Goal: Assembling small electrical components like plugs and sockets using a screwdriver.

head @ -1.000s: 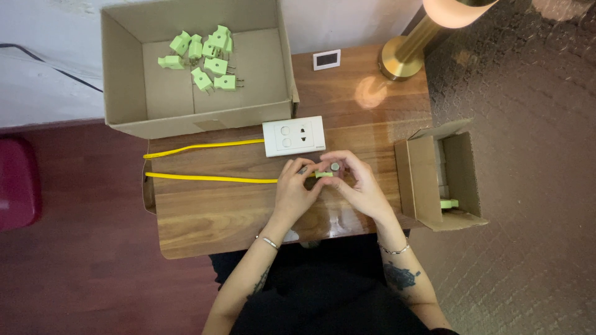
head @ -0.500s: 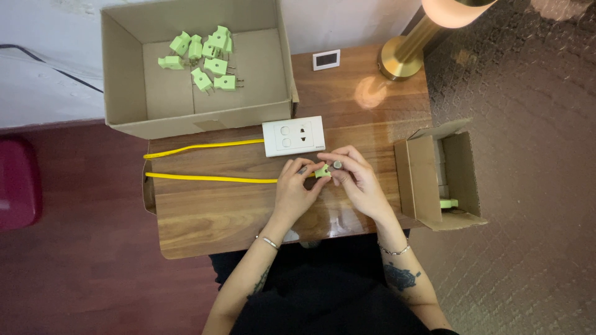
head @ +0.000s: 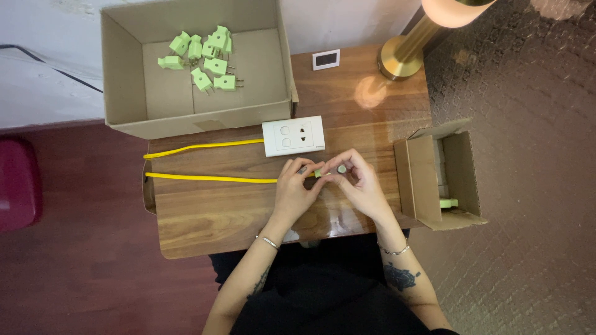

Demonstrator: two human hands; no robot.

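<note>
Lying across the wooden table [head: 205, 211] from its left edge, a yellow cable [head: 211, 178], run to the left hand [head: 293, 192], fingers pinched narrow on its end. Just beside, a small green plug [head: 318, 174] gripped between both hands (partly hidden by fingertips), right hand [head: 359, 186] closed around it. Beyond, a white socket plate [head: 293, 136]; farther right, an open cardboard box [head: 413, 180].

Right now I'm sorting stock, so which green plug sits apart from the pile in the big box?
The green plug in the small side box at the table's right edge; the others cluster in the large box.
</note>
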